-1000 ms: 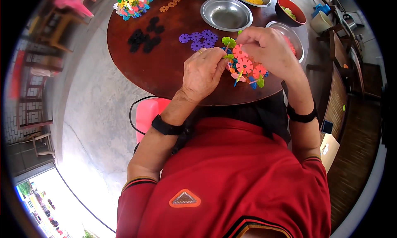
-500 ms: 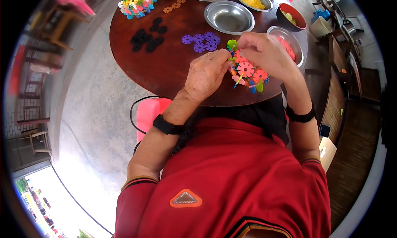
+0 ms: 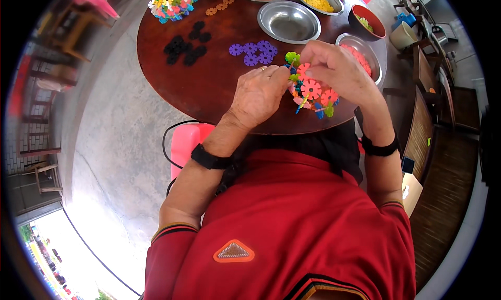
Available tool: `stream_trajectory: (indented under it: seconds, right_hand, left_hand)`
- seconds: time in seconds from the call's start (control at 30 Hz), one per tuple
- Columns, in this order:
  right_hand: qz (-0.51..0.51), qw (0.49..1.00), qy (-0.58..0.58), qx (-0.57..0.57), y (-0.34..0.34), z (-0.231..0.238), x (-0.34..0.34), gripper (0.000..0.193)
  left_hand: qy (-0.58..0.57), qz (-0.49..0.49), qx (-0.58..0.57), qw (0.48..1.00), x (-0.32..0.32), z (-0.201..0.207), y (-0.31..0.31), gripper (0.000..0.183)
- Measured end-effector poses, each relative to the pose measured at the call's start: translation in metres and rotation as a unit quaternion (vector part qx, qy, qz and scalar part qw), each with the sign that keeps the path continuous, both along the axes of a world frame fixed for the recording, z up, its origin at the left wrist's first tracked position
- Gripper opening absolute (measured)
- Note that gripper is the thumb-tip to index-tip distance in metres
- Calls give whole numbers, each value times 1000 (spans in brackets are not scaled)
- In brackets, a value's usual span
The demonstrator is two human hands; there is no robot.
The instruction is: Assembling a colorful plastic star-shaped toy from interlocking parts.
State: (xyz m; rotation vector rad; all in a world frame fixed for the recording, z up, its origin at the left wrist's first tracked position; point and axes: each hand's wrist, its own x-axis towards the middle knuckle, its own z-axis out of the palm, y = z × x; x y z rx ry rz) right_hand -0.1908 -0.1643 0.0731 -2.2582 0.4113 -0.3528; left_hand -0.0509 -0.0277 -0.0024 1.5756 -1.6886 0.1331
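Observation:
A round cluster of interlocking notched plastic discs (image 3: pixel 311 89), in pink, green, blue and other colours, is held over the table's near edge. My left hand (image 3: pixel 259 94) is closed at its left side, fingertips pinching the outer discs. From the right, my right hand (image 3: pixel 339 70) reaches over the top, with thumb and curled fingers at a pink disc (image 3: pixel 302 71) on the upper part. The exact contact of the right fingertips is partly hidden behind the hand. A green disc (image 3: pixel 292 58) sticks out at the top of the cluster.
On the round brown table (image 3: pixel 209 91) lie purple discs (image 3: pixel 251 54), black discs (image 3: pixel 182 50) and orange discs (image 3: pixel 220 7). A finished-looking multicoloured ball (image 3: pixel 171 5) stands far left. Metal bowls (image 3: pixel 289 22) and a red-black bowl (image 3: pixel 367 22) stand along the far and right side. A pink stool (image 3: pixel 183 143) stands nearby.
The right fingers have shifted slightly at the cluster's top, and the pink disc there shows more fully. The left hand keeps its hold, almost unmoved.

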Motion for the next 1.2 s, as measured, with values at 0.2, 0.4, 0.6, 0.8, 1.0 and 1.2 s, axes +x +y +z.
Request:
stream_trajectory:
  seconds: [0.2, 0.4, 0.6, 0.8, 1.0, 1.2]
  right_hand:
    - [7, 999, 19, 41, -4, -5, 1, 14]
    - [-1, 1000, 13, -29, 3, 1, 3, 13]
    - [20, 993, -76, -93, -4, -16, 12, 17]
    - [-45, 988, -97, -111, -2, -13, 12, 17]
    - [13, 986, -74, -149, 6, -19, 18, 13]
    - [45, 968, -95, -230, 3, -16, 7, 21]
  left_hand:
    - [18, -3, -37, 999, -5, -7, -2, 18]
    - [27, -28, -46, 998, -4, -9, -3, 13]
    - [-59, 25, -15, 998, 6, -9, -1, 10]
    - [-39, 33, 3, 999, 4, -3, -2, 8]
    - [-46, 29, -3, 999, 1, -6, 1, 14]
    - [56, -66, -20, 996, 9, -2, 6, 16]
